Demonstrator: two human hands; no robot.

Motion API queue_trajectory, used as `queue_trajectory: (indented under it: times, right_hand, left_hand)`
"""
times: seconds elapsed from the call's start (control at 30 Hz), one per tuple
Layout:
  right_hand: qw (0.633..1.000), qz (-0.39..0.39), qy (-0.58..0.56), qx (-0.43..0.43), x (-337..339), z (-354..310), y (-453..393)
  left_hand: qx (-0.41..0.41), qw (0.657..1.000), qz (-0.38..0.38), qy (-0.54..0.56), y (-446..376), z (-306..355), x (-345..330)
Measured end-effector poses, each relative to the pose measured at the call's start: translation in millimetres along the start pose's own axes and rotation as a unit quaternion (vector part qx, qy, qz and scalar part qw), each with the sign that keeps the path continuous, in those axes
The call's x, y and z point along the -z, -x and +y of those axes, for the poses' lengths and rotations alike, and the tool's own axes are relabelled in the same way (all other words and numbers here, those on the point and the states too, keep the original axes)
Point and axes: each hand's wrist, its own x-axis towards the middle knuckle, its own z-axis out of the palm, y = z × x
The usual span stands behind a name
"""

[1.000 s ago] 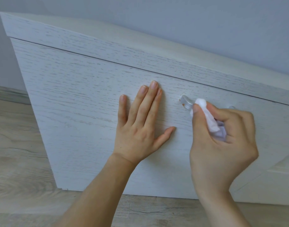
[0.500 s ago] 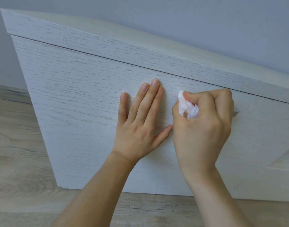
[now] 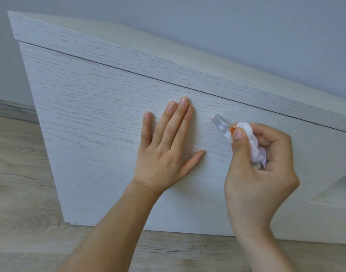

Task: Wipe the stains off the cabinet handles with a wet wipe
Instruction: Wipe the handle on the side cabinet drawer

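Note:
A silver metal handle (image 3: 221,123) sticks out of the white wood-grain cabinet front (image 3: 101,118). Its left end is bare, and small reddish specks sit on the wood just left of it. My right hand (image 3: 260,169) is closed around a crumpled white wet wipe (image 3: 248,142), pressing it against the handle's right part. An orange stain shows on the wipe's tip beside my thumb. The rest of the handle is hidden behind the wipe and fingers. My left hand (image 3: 168,150) lies flat on the cabinet front, fingers spread, left of the handle.
The cabinet's top panel (image 3: 168,61) runs above the front, against a pale blue-grey wall (image 3: 246,26). Light wood-look flooring (image 3: 17,183) lies to the left and below. A recessed lower section of the cabinet (image 3: 333,195) shows at the right.
My right hand slid right and down along the handle, uncovering its left end, which it had covered half a second ago. An orange stain now shows on the wipe. My left hand stayed flat.

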Motion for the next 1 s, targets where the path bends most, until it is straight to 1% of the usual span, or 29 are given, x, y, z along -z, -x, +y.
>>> queue_trajectory:
  times: [0.13, 0.3, 0.4, 0.47, 0.57, 0.7, 0.87, 1.0]
  right_hand:
    - [0.999, -0.034, -0.026, -0.003, -14.6, -12.0, -1.3]
    - [0.996, -0.072, 0.053, 0.025, -20.5, -6.0, -0.3]
    - [0.993, -0.057, 0.077, 0.073, -17.7, -1.5, 0.4]
    - [0.995, -0.043, 0.054, 0.078, -17.2, 2.4, 1.9]
    - [0.999, -0.023, -0.021, 0.032, -15.1, 8.7, 5.0]
    - [0.993, -0.004, -0.086, -0.078, -1.5, 14.9, -0.6]
    - [0.982, -0.007, -0.122, -0.142, 15.9, 17.0, -14.5]
    - [0.976, 0.021, -0.116, -0.183, 24.2, 22.0, -20.4]
  left_hand:
    - [0.001, 1.0, 0.008, 0.005, 0.7, 0.0, -2.9]
    - [-0.003, 1.0, 0.019, 0.009, 2.0, -0.5, -6.0]
    - [-0.003, 1.0, 0.023, 0.007, 1.6, -0.8, -5.9]
    - [-0.003, 1.0, 0.023, 0.003, 1.3, -0.8, -5.0]
    - [-0.003, 1.0, 0.014, -0.002, 0.9, -0.9, -3.7]
    - [-0.003, 1.0, 0.007, -0.005, -0.1, 0.2, -2.4]
    - [0.007, 1.0, -0.001, 0.004, -0.6, 3.5, -1.5]
    - [0.02, 1.0, -0.011, 0.019, -1.7, 7.6, 0.7]
